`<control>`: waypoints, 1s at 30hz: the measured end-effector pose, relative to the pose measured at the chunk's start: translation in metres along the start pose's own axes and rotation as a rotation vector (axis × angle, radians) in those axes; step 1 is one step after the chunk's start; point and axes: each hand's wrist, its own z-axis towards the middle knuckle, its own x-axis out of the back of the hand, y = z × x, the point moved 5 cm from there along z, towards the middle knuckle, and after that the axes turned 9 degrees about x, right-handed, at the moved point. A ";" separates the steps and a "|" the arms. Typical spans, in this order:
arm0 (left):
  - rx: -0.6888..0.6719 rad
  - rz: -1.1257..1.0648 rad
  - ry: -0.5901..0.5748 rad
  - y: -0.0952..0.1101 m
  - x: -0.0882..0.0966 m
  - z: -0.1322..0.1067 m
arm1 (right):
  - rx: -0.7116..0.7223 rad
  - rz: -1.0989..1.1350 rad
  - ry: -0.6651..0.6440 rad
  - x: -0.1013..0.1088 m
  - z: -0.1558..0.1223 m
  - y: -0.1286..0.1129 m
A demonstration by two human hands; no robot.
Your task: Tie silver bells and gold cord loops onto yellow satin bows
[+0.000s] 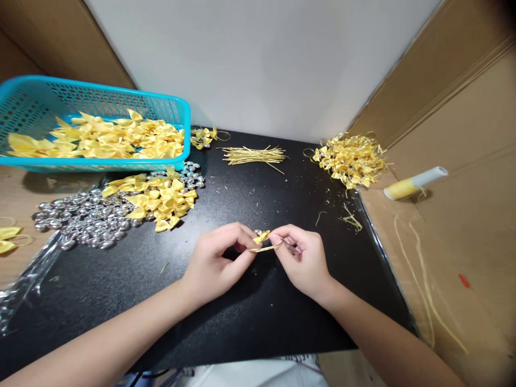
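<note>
The work goes on over a black mat (pixel 250 306), speckled with small gold flecks, that fills the middle of the bench. A plain white wall (pixel 258 64) closes the back, and cardboard (pixel 463 134) stands as a screen on the right and lies flat beside the mat. More cardboard leans in the far left corner.

Near the mat's centre, the left hand (pixel 213 263) and the right hand (pixel 304 260) meet fingertip to fingertip. Between them is 1 small yellow bow (pixel 262 236), held just above the mat. The left thumb and forefinger are pressed together on the bow's left side. The right thumb and forefinger pinch a gold wire (pixel 264 248) that runs under the bow.

At the far left, a blue basket (pixel 113 102) holds yellow bows and sits partly off the mat. In front of it lies a spread of silver beads (pixel 80 220), with a heap of bows (pixel 157 199) on top. A clear bag (pixel 24 285) trails off the mat's left edge. A bundle of gold ties (pixel 253 155) lies at the back, and a pile of wired bows (pixel 350 158) sits in the back right corner. Wire scraps (pixel 350 219) lie near that edge. A yellow and white tube (pixel 415 183) rests on the flat cardboard.
</note>
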 end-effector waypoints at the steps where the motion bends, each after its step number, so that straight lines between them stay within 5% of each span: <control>1: -0.005 -0.013 0.011 0.000 0.001 0.000 | 0.000 0.011 0.004 0.000 0.000 -0.001; 9: 0.078 -0.100 -0.007 -0.005 0.000 -0.002 | 0.042 0.039 0.030 0.000 -0.001 -0.002; 18: 0.456 -0.578 -0.218 -0.019 -0.012 -0.004 | 0.617 -0.397 0.048 0.004 -0.009 -0.018; 25: 0.437 -0.419 -0.232 -0.016 -0.016 -0.006 | 0.668 -0.403 0.057 0.004 -0.009 -0.017; 30: 0.235 -0.158 -0.070 -0.005 -0.004 -0.006 | 0.580 -0.260 0.087 0.006 -0.011 -0.014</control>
